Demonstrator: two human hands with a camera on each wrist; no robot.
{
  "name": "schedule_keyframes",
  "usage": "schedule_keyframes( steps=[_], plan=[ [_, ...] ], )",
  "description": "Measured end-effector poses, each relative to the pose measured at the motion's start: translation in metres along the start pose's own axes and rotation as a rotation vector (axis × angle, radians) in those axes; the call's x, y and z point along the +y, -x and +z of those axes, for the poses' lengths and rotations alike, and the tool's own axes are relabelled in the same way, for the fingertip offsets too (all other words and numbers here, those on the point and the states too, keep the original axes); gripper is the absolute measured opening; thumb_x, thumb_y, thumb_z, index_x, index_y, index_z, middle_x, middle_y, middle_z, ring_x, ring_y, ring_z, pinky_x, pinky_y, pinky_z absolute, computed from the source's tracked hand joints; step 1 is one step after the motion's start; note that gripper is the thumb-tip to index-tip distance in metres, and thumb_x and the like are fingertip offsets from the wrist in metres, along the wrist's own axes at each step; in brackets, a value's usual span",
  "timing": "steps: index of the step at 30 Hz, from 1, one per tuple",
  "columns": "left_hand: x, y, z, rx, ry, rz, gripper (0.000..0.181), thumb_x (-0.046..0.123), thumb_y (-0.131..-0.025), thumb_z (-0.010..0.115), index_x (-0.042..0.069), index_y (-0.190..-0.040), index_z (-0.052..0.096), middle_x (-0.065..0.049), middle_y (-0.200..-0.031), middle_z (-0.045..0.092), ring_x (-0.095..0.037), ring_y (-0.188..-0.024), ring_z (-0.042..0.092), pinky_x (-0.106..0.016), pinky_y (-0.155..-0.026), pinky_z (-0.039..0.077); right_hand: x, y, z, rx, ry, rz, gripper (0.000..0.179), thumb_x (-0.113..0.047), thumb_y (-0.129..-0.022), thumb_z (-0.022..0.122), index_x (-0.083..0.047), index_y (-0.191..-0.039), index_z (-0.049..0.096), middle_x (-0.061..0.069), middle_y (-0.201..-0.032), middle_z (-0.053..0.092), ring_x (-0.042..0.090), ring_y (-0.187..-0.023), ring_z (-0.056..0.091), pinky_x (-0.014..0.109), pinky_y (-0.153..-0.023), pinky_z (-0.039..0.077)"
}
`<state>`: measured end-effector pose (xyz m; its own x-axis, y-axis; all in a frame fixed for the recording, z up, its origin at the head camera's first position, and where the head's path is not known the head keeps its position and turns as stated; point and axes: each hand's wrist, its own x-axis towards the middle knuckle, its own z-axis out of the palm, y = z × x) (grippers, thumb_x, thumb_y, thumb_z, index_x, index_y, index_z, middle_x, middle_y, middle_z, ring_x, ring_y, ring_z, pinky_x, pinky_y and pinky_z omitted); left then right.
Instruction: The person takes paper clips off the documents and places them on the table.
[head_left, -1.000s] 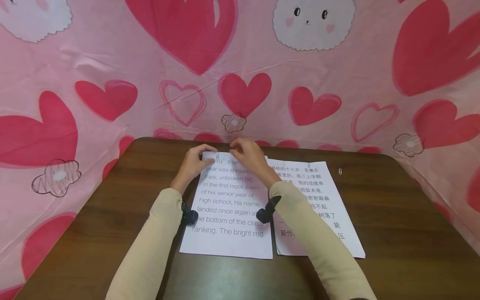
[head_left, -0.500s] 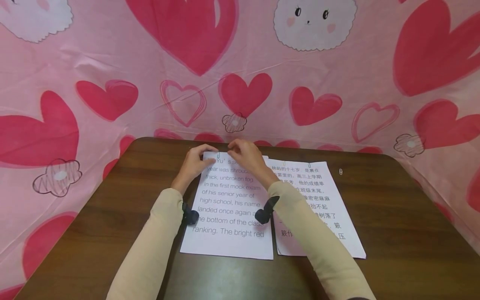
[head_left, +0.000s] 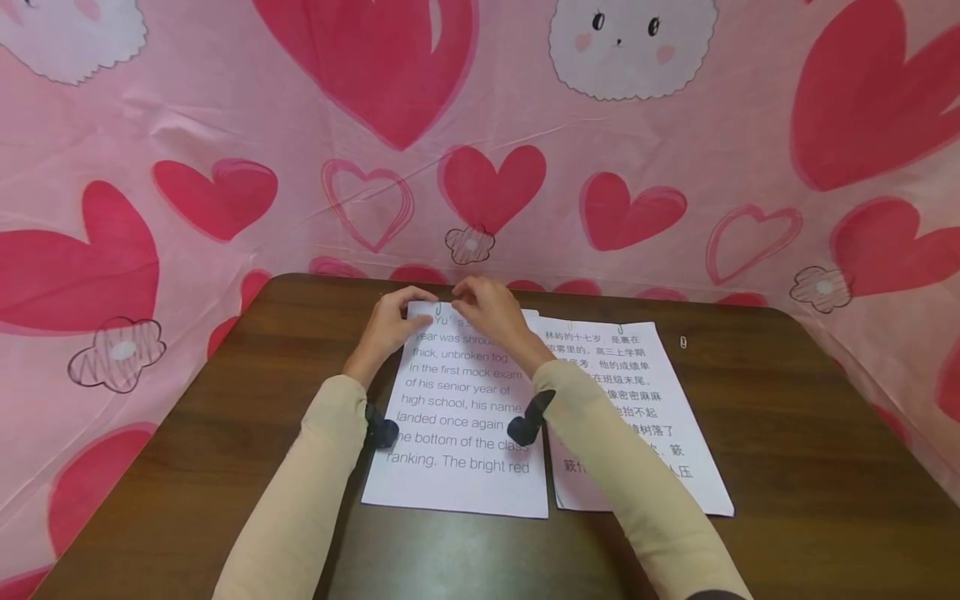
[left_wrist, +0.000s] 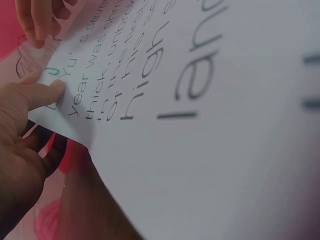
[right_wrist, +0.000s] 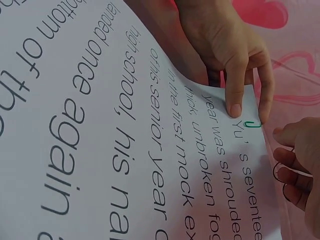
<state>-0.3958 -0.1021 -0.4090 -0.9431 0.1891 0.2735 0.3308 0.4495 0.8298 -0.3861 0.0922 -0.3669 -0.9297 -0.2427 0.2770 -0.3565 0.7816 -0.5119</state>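
A sheaf of white paper with large English print [head_left: 453, 492] lies on the table, its top left corner bent upward. My left hand [head_left: 384, 333] pinches that corner, thumb on the printed face and fingers behind. A green paper clip [right_wrist: 252, 125] sits on the top edge beside the left thumb, as the left wrist view also shows. Over the same top edge, to the right of the clip, hovers my right hand [head_left: 493, 317]. Its fingers are loosely bent, with nothing seen between them; in the right wrist view they look just apart from the paper.
To the right lies a second sheaf with Chinese print [head_left: 675, 417], partly under the right forearm. A dark paper clip [head_left: 620, 329] and a pale paper clip [head_left: 569, 326] sit on its top edge. One loose paper clip [head_left: 683, 342] lies further right on the brown table [head_left: 795, 433].
My right hand has shifted slightly left along the top edge, towards the green clip. The left hand keeps its hold on the corner, and the sheaves look unmoved.
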Motion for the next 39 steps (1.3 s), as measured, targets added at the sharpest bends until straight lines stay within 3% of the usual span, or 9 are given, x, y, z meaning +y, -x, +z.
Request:
schedule_keyframes(
  steps=[39],
  plan=[
    [0.0022,0.0013,0.0017,-0.008,0.012,0.013,0.027,0.006,-0.093,0.070,0.009,-0.120,0.069,-0.014,-0.124,0.068,-0.032,-0.100,0.066,-0.045,-0.093,0.056,-0.0027,-0.0008,0.0089,-0.004,0.049,-0.025,0.023,-0.022,-0.095,0.069,-0.012,-0.116,0.071,0.006,-0.110,0.071,0.023,-0.104,0.062,0.039,-0.099,0.050]
  ],
)
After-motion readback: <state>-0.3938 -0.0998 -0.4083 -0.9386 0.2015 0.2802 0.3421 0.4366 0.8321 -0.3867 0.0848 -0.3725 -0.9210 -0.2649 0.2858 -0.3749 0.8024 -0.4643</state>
